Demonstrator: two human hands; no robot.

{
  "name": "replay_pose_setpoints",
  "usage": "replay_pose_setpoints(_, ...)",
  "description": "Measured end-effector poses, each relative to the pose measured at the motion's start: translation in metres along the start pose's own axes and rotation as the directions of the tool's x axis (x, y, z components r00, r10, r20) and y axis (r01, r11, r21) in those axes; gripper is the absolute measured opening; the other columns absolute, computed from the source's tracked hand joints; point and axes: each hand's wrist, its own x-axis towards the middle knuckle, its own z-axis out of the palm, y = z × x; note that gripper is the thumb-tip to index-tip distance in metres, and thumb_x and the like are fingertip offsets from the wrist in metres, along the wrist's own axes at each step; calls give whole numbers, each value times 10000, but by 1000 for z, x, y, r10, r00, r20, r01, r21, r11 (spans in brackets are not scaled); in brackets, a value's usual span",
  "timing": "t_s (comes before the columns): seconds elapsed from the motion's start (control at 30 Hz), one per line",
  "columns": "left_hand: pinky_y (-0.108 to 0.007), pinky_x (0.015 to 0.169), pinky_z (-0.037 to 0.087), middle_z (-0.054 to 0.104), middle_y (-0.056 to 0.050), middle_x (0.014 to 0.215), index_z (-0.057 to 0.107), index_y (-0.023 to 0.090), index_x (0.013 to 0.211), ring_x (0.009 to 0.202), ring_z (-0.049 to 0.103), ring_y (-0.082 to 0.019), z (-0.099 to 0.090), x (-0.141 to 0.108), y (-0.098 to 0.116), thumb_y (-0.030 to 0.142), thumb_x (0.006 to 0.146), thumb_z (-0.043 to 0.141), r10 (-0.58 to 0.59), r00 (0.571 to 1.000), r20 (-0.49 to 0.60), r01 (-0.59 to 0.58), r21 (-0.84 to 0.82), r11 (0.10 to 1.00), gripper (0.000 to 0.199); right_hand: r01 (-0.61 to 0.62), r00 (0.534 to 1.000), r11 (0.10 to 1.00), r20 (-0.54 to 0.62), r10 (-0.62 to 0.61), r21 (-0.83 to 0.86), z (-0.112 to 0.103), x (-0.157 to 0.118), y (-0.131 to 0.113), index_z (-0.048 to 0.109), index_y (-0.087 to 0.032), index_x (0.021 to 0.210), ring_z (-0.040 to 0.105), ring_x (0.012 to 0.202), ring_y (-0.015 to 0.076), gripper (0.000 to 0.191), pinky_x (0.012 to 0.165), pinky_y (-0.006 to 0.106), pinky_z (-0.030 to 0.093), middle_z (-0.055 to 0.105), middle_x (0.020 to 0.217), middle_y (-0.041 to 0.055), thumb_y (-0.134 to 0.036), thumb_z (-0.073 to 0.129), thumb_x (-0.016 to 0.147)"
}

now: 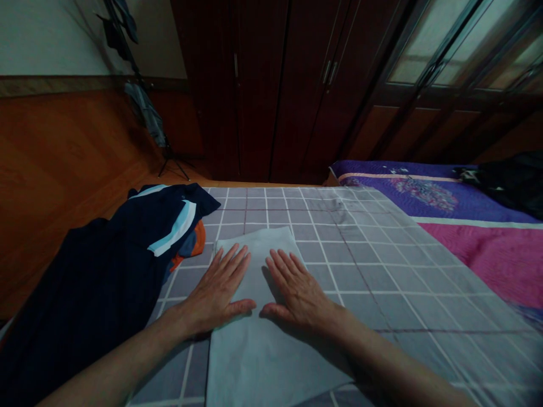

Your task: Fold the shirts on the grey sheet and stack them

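A light, pale grey-blue cloth (258, 350), folded into a long strip, lies on the grey checked bedspread (356, 271). My left hand (218, 288) rests flat on the cloth's left side, its fingers stretched out and pointing away from me. Over the right side is my right hand (297, 291), palm down with fingers extended; a shadow beneath suggests that it may be slightly raised. The two thumbs point towards each other with a narrow gap of cloth between them. Neither hand grips anything. The forearms hide parts of the cloth's near edges.
Dark navy clothing (114, 271) with light blue and white stripes is heaped at the left, over an orange and blue item (195, 240). A purple and pink bedcover (466, 243) lies at the right, with a black item (509, 181) on it. Dark wardrobes (263, 90) stand behind.
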Motion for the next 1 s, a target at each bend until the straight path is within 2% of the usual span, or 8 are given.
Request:
replay_pose_setpoints(0.13, -486, 1151, 86, 99, -145, 1559, 56, 154, 1503, 1430, 64, -310, 3, -7, 18, 699, 845, 364, 144, 989, 26, -143, -40, 989, 908, 44, 998, 995, 42, -48, 89, 7, -9, -19, 262, -112, 1468, 150, 1409, 319, 824, 1137, 515, 153, 229, 1515, 187, -680, 326, 873)
replay_pose_setpoints(0.33, -527, 1140, 85, 69, -129, 1565, 86, 195, 1503, 1429, 6, -326, 10, -8, 18, 688, 843, 389, 105, 991, 86, -99, -70, 993, 877, -5, 999, 999, 41, 3, 46, 7, -17, -2, 305, -182, 1458, 170, 1405, 322, 775, 1123, 532, 178, 251, 1514, 162, -675, 373, 864)
replay_pose_setpoints(0.43, -531, 1139, 77, 45, -133, 1565, 97, 191, 1501, 1428, -21, -325, 3, -6, 18, 702, 839, 370, 87, 985, 150, -73, -94, 993, 879, -76, 997, 997, 30, 76, 2, 4, -31, 9, 311, -147, 1453, 180, 1404, 314, 757, 1118, 528, 206, 252, 1510, 175, -636, 390, 881)
replay_pose_setpoints(0.53, -541, 1136, 76, 18, -141, 1564, 55, 189, 1503, 1426, -39, -330, -4, -9, 23, 715, 832, 365, 102, 982, 161, -78, -149, 986, 907, -148, 989, 988, 7, 148, -36, 1, -49, 5, 312, -100, 1447, 165, 1406, 325, 763, 1115, 536, 213, 242, 1508, 193, -611, 406, 888)
replay_pose_setpoints(0.63, -550, 1133, 88, -18, -126, 1566, -34, 226, 1498, 1425, -38, -337, -6, -15, 32, 739, 786, 426, 174, 973, 153, -138, -220, 966, 990, -59, 998, 998, -2, 59, -27, -1, -65, -16, 237, -108, 1474, 123, 1414, 323, 803, 1123, 529, 210, 203, 1524, 173, -615, 421, 880)
replay_pose_setpoints(0.77, -556, 1134, 69, -27, -121, 1567, -31, 236, 1497, 1421, -48, -344, -2, -19, 39, 754, 760, 446, 220, 956, 192, -171, -242, 955, 1019, 83, 996, 997, 27, -83, -2, 1, -83, -39, 130, -141, 1499, 138, 1412, 318, 852, 1118, 508, 243, 169, 1535, 148, -636, 417, 869)
replay_pose_setpoints(0.87, -557, 1134, 62, -36, -124, 1564, -31, 226, 1497, 1418, -69, -340, -1, -20, 38, 751, 773, 427, 213, 952, 218, -162, -231, 959, 1005, 31, 999, 998, 22, -30, -47, 7, -98, -31, 106, -163, 1503, 157, 1409, 320, 851, 1103, 523, 264, 181, 1536, 135, -623, 434, 867)
replay_pose_setpoints(1.0, -567, 1130, 77, -21, -129, 1563, -23, 230, 1497, 1420, -45, -344, -2, -20, 38, 758, 770, 419, 219, 954, 207, -167, -240, 956, 1001, -90, 995, 987, -55, 83, -133, 10, -125, -10, 83, -159, 1506, 214, 1395, 318, 869, 1063, 531, 326, 237, 1521, 146, -582, 481, 860)
